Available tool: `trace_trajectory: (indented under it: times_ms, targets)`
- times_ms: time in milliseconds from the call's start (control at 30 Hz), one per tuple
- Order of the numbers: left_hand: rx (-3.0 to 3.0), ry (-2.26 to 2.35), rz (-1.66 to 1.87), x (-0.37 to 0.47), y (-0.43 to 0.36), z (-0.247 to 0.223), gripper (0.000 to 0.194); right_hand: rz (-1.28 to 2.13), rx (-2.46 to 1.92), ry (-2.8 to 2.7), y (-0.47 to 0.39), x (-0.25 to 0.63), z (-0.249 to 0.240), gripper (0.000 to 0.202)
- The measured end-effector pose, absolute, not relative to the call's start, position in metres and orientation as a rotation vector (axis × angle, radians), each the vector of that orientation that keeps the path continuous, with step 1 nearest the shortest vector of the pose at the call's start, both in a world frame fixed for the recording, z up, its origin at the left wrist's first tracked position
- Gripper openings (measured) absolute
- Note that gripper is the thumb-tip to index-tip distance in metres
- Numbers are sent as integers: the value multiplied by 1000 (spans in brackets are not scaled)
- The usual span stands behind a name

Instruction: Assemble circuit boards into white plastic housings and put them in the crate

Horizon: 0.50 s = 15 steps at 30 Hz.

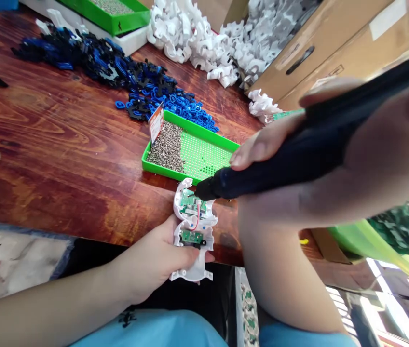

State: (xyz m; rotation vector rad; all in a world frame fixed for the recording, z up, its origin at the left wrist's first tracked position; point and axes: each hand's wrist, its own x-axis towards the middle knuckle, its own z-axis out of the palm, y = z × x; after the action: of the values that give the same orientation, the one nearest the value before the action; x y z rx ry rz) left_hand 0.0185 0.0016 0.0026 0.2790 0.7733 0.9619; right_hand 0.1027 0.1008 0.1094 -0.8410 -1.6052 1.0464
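My left hand (164, 255) is closed round a white plastic housing (193, 270) at the table's front edge. Two green circuit boards (192, 237) sit inside the housing, with thin red and white wires between them. My right hand (277, 144) grips a black electric screwdriver (284, 164) that slants down from the upper right. Its tip reaches the upper circuit board; whether it touches a screw I cannot make out. Just behind the housing lies a green perforated tray (204, 149) with many small screws (166, 147) at its left end.
Blue and black plastic parts (117, 67) lie heaped behind the tray. White plastic shells (197, 38) are piled further back, beside a cardboard box (331, 48). Another green tray (121, 21) stands at the back left. On the right, a bag of green circuit boards (403, 226) is visible.
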Motion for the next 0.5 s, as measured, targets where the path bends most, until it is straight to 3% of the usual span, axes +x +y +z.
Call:
trace_trajectory:
  times_ms: [133, 333, 500]
  targets:
    - [294, 756, 966, 18, 3, 4, 60, 1036, -708, -1545, 113, 104, 107, 38]
    - [269, 744, 955, 19, 2, 1, 49, 1057, -703, -1310, 103, 90, 102, 48]
    - [290, 723, 943, 19, 0, -4, 55, 1045, -646, -1268, 96, 82, 97, 48]
